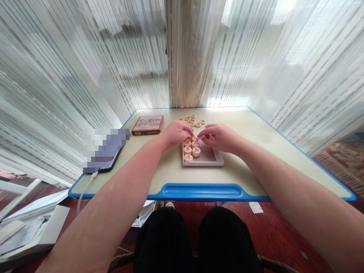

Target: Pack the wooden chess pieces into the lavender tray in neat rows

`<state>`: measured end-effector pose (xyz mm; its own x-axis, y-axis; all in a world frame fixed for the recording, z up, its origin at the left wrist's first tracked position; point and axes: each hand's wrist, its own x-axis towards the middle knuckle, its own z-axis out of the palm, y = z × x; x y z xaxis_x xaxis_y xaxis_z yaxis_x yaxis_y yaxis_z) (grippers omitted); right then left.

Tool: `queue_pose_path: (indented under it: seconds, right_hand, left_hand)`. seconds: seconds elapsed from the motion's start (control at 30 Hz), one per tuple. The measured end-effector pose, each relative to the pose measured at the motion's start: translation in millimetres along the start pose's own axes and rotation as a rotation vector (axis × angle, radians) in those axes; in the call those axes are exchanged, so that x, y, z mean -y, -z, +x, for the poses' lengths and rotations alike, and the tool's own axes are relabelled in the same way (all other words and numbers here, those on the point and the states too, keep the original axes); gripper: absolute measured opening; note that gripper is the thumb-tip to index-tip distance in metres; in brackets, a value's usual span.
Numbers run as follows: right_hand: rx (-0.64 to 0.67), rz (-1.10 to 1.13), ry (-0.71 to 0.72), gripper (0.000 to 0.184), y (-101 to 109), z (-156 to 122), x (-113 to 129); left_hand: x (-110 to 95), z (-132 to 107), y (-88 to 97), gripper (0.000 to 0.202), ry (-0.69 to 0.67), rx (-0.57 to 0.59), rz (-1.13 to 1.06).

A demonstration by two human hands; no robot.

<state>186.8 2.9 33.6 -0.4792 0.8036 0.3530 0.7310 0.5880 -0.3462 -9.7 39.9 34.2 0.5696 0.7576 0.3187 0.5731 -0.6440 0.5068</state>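
Observation:
An open white tray (203, 164) lies on the table with round wooden xiangqi pieces in it, standing in two columns on its left side. Red characters mark these pieces, such as the nearest one (188, 157). My left hand (174, 133) bends over the tray's far left corner, its fingertips closed against the far pieces. From the right, my right hand (217, 137) reaches in with curled fingers, the index tip at a red-marked xiangqi piece (195, 138) in the far row. Fingers partly cover that row.
Several loose xiangqi pieces (198, 124) with dark characters lie behind the hands. A flat brown box (148, 125) rests at the back left. On the left edge is a phone (106, 151) with a white cable (82, 193). The table has a raised blue rim (201, 197); curtains (187, 53) hang behind.

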Motion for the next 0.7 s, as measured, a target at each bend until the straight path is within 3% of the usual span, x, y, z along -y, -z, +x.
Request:
queue_pose_path:
  seconds: [0.7]
  right_hand:
    - [0.06, -0.032, -0.033, 0.028, -0.2, -0.4, 0.0]
  left_hand:
    - [-0.5, 0.2, 0.1, 0.04, 0.008, 0.003, 0.026]
